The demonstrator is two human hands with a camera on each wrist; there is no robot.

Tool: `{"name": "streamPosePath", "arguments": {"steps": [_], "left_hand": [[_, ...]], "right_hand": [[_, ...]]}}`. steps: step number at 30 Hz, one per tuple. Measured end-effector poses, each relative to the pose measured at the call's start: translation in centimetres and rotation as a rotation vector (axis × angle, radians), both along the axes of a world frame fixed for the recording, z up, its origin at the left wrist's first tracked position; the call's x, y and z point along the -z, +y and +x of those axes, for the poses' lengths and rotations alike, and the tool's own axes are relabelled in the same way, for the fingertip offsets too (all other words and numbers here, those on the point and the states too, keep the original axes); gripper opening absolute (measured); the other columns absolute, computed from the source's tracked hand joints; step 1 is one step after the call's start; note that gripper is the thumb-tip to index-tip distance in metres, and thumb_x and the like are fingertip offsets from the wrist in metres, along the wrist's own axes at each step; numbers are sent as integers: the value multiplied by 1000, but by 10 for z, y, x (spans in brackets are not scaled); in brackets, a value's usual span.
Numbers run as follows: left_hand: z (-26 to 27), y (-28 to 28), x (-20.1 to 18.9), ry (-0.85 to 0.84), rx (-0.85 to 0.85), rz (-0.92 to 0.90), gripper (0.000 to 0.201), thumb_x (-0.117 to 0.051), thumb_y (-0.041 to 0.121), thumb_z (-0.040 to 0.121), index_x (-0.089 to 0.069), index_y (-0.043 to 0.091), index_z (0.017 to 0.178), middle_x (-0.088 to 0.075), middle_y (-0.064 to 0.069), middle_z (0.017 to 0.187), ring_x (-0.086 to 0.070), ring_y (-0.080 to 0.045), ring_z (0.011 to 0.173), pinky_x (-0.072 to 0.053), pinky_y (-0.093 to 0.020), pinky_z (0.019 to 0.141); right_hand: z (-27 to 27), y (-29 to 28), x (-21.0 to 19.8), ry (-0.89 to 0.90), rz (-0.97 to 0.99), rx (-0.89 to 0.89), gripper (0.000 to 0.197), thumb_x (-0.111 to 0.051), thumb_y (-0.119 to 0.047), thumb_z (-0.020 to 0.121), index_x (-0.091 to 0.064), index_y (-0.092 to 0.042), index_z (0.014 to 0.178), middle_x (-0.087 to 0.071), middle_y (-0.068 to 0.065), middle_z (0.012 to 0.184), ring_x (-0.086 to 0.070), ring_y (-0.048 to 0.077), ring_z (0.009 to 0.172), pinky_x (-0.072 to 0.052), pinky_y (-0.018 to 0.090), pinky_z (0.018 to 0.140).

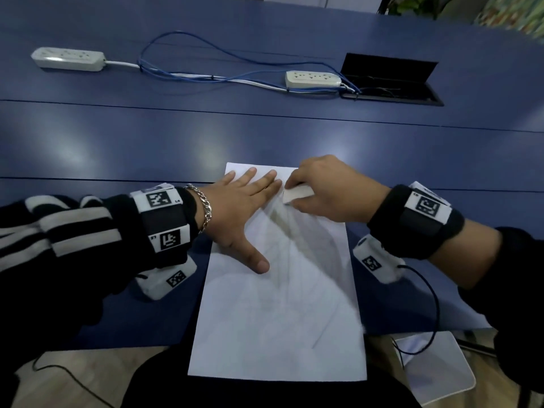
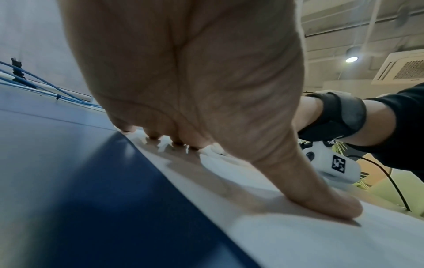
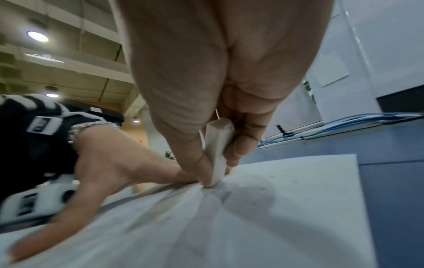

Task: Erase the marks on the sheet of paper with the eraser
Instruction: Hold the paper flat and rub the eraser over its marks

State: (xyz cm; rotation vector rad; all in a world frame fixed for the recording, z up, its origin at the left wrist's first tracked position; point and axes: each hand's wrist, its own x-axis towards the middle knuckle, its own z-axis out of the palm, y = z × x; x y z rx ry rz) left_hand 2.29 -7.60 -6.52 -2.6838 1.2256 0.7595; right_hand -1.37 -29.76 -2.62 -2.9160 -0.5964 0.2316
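Observation:
A white sheet of paper [image 1: 279, 313] lies on the blue table, its near end hanging over the table's front edge. Faint grey pencil marks [image 1: 319, 338] cross it. My left hand [image 1: 244, 207] lies flat on the sheet's upper left, fingers straight and thumb spread. My right hand [image 1: 321, 189] pinches a white eraser [image 1: 297, 194] between thumb and fingers at the sheet's far right corner. In the right wrist view the eraser [image 3: 218, 150] stands on end, its lower tip against the paper [image 3: 275, 208]. In the left wrist view the thumb [image 2: 321, 195] presses on the sheet [image 2: 298, 241].
Two white power strips [image 1: 69, 58] [image 1: 313, 78] with blue cables [image 1: 188, 75] lie at the far side of the table. A black cable hatch [image 1: 391, 81] stands open at the back right. A white pad [image 1: 435, 366] sits below the table edge at the right.

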Motion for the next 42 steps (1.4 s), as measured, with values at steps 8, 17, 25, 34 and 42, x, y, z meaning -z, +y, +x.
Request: {"name": "streamPosePath", "arguments": {"steps": [8, 17, 25, 34, 42], "left_hand": [[3, 0, 3, -10, 6, 2, 168, -53, 110, 39, 28, 28, 161, 35, 9, 168, 26, -27, 158, 9, -56, 128], [3, -1, 4, -10, 2, 13, 172, -46, 112, 31, 26, 29, 162, 35, 10, 168, 26, -27, 158, 5, -58, 129], [3, 0, 2, 21, -15, 13, 168, -54, 109, 37, 30, 32, 160, 35, 13, 168, 30, -24, 156, 9, -59, 128], [-7, -17, -2, 33, -72, -13, 161, -65, 101, 51, 23, 26, 163, 34, 4, 169, 25, -33, 158, 7, -58, 128], [-2, -17, 3, 16, -73, 4, 169, -54, 109, 35, 30, 32, 160, 31, 13, 169, 22, -30, 159, 3, -58, 129]], "right_hand": [[-12, 11, -8, 97, -23, -222, 27, -70, -37, 81, -75, -25, 105, -50, -18, 88, -57, 17, 87, -49, 34, 78], [-25, 19, -6, 93, 33, -309, 13, -70, -33, 82, -74, -25, 91, -37, -24, 83, -39, 5, 76, -41, 25, 70], [-4, 9, 0, 31, 19, -132, 33, -65, -42, 80, -70, -29, 110, -58, -5, 91, -53, 16, 81, -48, 34, 75], [3, -17, -4, 1, -38, -8, 30, -69, -42, 84, -71, -28, 110, -55, -12, 91, -58, 16, 92, -45, 28, 81], [-1, 1, -7, 14, 26, -57, 32, -71, -39, 83, -70, -27, 112, -53, -15, 87, -57, 14, 89, -42, 26, 78]]}}
